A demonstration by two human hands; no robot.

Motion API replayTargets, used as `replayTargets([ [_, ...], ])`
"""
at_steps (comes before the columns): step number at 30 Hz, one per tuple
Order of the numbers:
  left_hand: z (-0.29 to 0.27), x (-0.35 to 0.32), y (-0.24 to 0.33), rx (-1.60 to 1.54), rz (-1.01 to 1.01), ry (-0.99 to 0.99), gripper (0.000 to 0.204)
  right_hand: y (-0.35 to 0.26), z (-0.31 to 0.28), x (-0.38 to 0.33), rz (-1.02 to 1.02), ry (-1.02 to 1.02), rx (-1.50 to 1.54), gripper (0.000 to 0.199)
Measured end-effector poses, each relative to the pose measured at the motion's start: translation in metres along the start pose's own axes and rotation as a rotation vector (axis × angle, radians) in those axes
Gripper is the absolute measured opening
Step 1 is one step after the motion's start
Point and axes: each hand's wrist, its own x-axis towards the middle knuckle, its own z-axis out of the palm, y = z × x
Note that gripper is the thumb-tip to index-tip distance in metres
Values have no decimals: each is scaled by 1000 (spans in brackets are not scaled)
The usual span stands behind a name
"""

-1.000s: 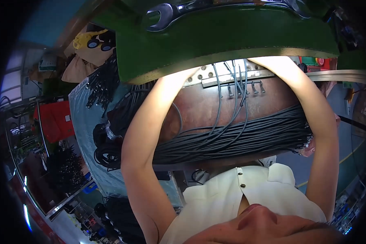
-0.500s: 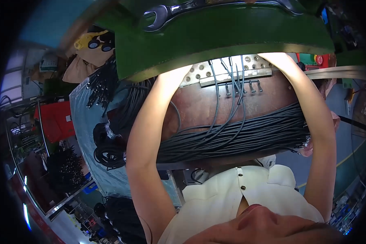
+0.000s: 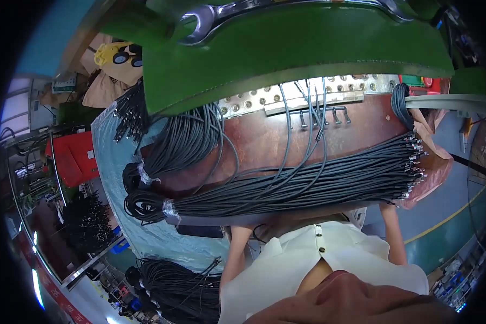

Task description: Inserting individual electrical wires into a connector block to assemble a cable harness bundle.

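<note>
Both hands are hidden past the smooth reddish-brown tabletop (image 3: 356,132) and long black cable bundle (image 3: 313,183), so can't tell finger spread or grip tbh.

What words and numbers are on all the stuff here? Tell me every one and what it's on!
Red strip, lower left: pale marks like writing, too small and slanted to quote.
Red thing on the left: a small white label, too small to read.
Wrench up top: no writing I can make out.
Nothing else shows readable words or numbers.
</note>
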Motion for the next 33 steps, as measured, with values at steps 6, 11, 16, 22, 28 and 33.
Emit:
replayTargets([
  [6,70,21,-36,227,174,509,43,-7,15,11,47,37,149,39],
  [11,67,27,-29,31,181,451,44,-11,11,23,87,10,-7,35],
  [16,80,35,-42,245,270,509,44,-11,16,23,93,-6,-7,34],
  [22,32,19,-4,276,13,198,45,-42,-19,54,87,121,72,31],
  [28,-68,-31,79,-248,373,-307,36,-99,-165,97,-187,-912,115,12],
  [33,-97,-21,165,-507,1001,39,45,-184,-198,226,56,-562,795,23],
])
